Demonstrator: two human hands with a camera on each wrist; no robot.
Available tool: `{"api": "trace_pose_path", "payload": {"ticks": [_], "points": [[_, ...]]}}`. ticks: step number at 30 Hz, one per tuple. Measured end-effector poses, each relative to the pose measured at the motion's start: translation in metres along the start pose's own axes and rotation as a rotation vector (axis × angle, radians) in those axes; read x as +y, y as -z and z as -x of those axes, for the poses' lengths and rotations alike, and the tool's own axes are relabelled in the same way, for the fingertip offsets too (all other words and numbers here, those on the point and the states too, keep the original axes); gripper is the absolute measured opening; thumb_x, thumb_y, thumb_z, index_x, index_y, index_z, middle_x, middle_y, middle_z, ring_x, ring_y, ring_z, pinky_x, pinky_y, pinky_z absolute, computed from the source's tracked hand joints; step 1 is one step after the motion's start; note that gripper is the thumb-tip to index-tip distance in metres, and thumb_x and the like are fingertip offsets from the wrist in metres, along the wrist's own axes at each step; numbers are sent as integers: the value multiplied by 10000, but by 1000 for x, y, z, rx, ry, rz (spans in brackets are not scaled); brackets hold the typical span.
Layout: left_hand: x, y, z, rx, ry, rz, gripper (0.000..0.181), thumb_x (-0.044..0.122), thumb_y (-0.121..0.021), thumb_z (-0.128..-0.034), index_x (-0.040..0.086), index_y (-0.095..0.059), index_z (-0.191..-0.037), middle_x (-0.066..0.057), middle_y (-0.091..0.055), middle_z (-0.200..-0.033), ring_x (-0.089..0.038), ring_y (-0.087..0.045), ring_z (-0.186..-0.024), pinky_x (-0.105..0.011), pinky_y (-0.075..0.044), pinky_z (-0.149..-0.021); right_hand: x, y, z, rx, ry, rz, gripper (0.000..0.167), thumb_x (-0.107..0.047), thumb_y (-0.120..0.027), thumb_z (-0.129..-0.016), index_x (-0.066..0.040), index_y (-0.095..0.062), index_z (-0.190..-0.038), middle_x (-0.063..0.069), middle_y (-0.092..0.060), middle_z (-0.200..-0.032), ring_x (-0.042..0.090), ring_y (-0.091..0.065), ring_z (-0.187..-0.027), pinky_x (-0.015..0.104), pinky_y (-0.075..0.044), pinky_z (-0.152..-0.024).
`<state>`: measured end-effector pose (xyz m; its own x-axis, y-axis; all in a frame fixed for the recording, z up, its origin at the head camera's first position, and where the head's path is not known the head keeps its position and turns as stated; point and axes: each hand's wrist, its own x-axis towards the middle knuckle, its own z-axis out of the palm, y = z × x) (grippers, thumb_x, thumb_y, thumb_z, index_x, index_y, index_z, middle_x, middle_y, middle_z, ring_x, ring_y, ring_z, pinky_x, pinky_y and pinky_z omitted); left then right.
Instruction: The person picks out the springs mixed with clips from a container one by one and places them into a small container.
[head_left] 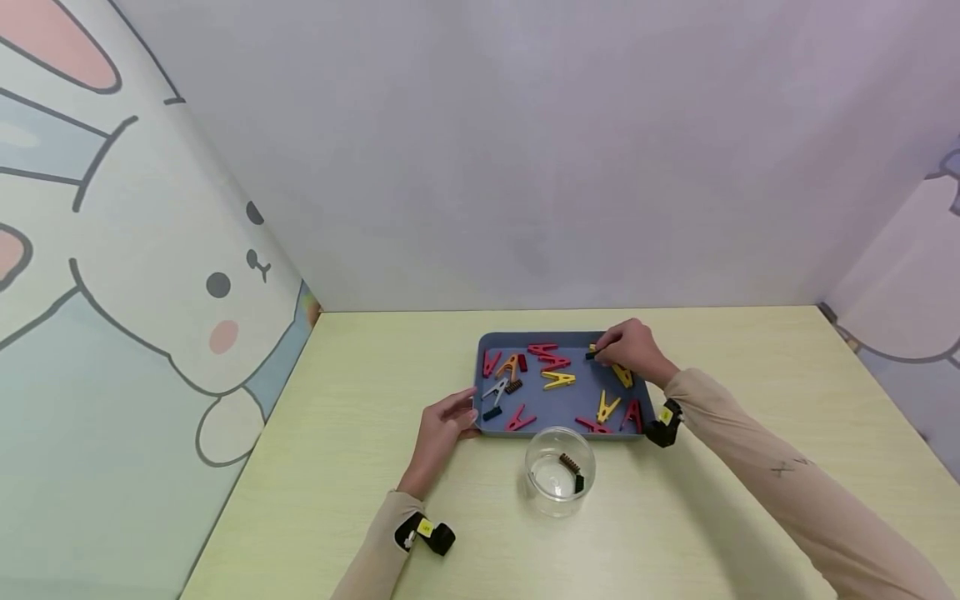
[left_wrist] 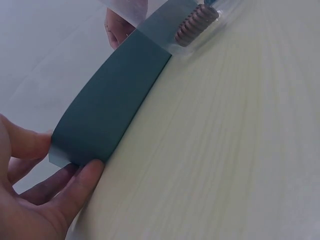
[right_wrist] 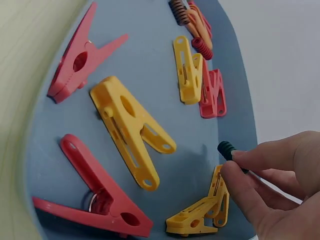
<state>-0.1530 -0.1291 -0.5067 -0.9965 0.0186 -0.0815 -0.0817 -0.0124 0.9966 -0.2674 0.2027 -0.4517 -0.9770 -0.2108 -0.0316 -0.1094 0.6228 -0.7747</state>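
My right hand (head_left: 633,348) reaches over the tray's back right corner, pinching a small dark coiled spring (right_wrist: 226,150) between thumb and fingertips. Just below that spring lie yellow clothespins (right_wrist: 197,215) on the tray floor. The blue-grey tray (head_left: 558,407) holds red, yellow, orange and grey clothespins, plus a red spring (head_left: 522,362), a brown spring (head_left: 513,386) and a black spring (head_left: 492,413). My left hand (head_left: 441,433) grips the tray's front left corner, with fingers on its wall in the left wrist view.
A clear round jar (head_left: 557,508) stands in front of the tray, with a brown spring (head_left: 568,463) and a black spring (head_left: 579,483) inside. Everything sits on a pale wooden table (head_left: 375,367). A plain wall rises behind; a rabbit-patterned panel stands at the left.
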Motion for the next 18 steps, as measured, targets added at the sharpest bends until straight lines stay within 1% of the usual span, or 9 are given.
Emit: {"api": "trace_pose_path", "payload": {"ticks": [2, 7, 10, 13, 18], "points": [[0, 0, 0, -1, -2, 0, 409, -2, -611, -880, 56, -595, -1284, -200, -605, -1156, -287, -619, -977, -366, -580, -719, 0, 2, 2, -12, -12, -38, 114, -42, -723, -787, 37, -727, -868, 152, -682, -824, 338, -652, -738, 439, -569, -671], [0, 0, 0, -4, -3, -2, 404, 15, -614, -886, 64, -594, -1287, -200, -601, -1172, -295, -614, -1001, -369, -579, -729, -1, 7, 7, -30, -43, -107, 153, -52, -715, -810, 58, -717, -916, 190, -668, -920, 357, -663, -799, 446, -570, -718], [-1, 0, 0, -10, -1, 0, 408, 20, -613, -890, 59, -586, -1295, -215, -592, -1188, -321, -605, -1022, -387, -575, -744, -2, 9, 10, -36, -49, -136, 177, -50, -707, -820, 76, -705, -944, 213, -656, -959, 376, -659, -828, 464, -563, -744], [0, 1, -1, -25, 9, 22, 420, 18, -611, -892, 44, -568, -1309, -235, -577, -1209, -352, -589, -1050, -422, -566, -772, -4, 12, 13, -46, -46, -162, 194, -48, -696, -833, 92, -693, -968, 226, -652, -977, 394, -652, -853, 478, -555, -766], [18, 0, 8, -51, 18, 31, 427, -16, -589, -893, -13, -539, -1317, -279, -555, -1221, -395, -569, -1070, -480, -544, -807, -5, 16, 18, -60, -57, -202, 229, -63, -687, -852, 106, -676, -1005, 213, -663, -965, 394, -648, -876, 482, -546, -795]]}}
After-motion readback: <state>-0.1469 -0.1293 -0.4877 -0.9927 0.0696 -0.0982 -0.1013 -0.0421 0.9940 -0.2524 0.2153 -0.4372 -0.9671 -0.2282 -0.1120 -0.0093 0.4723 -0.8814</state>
